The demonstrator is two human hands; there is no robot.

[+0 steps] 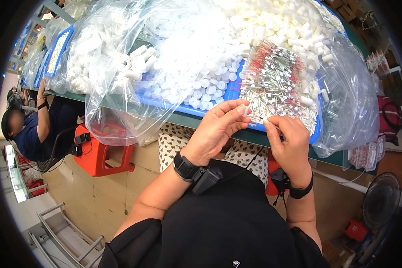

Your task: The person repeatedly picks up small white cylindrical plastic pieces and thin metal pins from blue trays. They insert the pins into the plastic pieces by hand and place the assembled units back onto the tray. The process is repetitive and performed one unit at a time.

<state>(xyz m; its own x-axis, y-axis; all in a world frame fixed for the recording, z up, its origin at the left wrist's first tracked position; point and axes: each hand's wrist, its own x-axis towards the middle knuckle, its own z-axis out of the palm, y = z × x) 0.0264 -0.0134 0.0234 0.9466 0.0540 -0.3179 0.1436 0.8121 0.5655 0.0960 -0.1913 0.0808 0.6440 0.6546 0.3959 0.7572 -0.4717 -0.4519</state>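
My left hand (219, 127) pinches a small white plastic piece (246, 110) between thumb and fingertips, above the front edge of a blue tray (232, 93). Close beside it, my right hand (290, 138) has thumb and forefinger closed on a thin, slender rod (264, 119), mostly covered by the fingers. The rod points toward the white piece; whether they touch I cannot tell. Just beyond both hands lies a heap of thin rods (272, 71) with red, white and dark parts. Left of that heap are many translucent white discs (205, 83), and behind it many cream-white cylindrical caps (295, 33).
Clear plastic bags (116, 127) drape over the table's front edge at left, and another bag (348, 98) lies at right. A red stool (100, 154) stands at left, near a seated co-worker (38, 125). A fan (381, 196) stands at lower right.
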